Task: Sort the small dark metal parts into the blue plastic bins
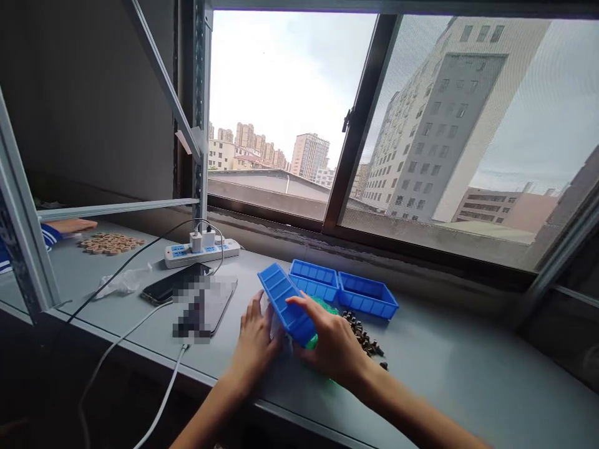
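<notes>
With our right hand point(334, 343) we grip one tilted blue bin point(283, 296) over the table point(444, 368). Our left hand point(255, 337) curves beside it; we cannot tell whether it holds anything. We see two other blue bins point(367, 299) behind, one heap of dark pieces point(365, 340) and one power strip point(180, 254).

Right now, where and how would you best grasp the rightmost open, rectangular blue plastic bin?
I'd pinch the right end wall of the bin, coming from above and the right. Its open top faces up, exposing the rim, and that end looks free, whereas the neighbouring blue bin crowds its left end and small dark pieces lie near its front.
</notes>
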